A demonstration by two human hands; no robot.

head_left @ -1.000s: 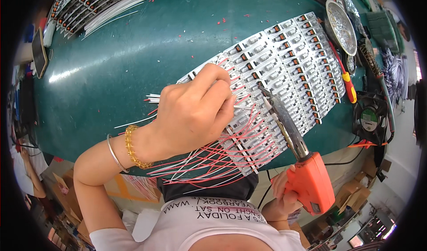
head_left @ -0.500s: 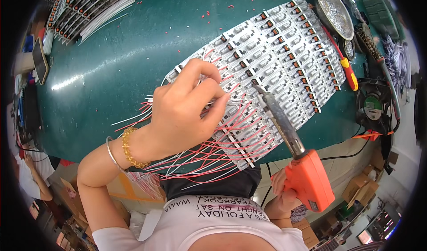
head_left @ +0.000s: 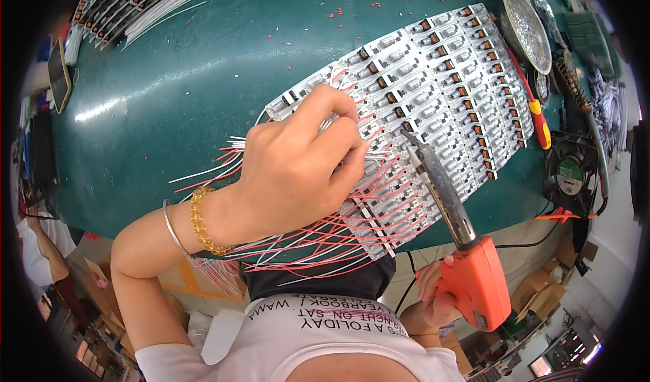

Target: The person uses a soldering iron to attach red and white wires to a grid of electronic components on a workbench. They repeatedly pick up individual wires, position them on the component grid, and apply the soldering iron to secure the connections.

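My left hand [head_left: 298,158] is closed above the near left part of a panel of small circuit boards [head_left: 423,67], with thumb and fingers pinched together. Thin red and white wires [head_left: 206,172] come out behind this hand, and pale wire ends poke out by the fingertips; the grip itself is partly hidden. More red and white wires [head_left: 318,246] trail from the boards toward me. In my right hand [head_left: 435,290] is an orange soldering gun [head_left: 477,284]. Its dark tip points up and left, over the boards just right of my left fingers.
A metal dish [head_left: 527,30] stands at the far right, with a red-and-yellow screwdriver [head_left: 539,123] by the panel's edge. A small black fan [head_left: 570,172] sits beyond it. More boards [head_left: 118,9] and white wires [head_left: 169,6] lie far left on the green table [head_left: 156,131], near a phone [head_left: 59,75].
The panel, the table items and both my hands appear shifted slightly to the right in view. My left hand remains closed by the boards, and the soldering gun's tip stays over them.
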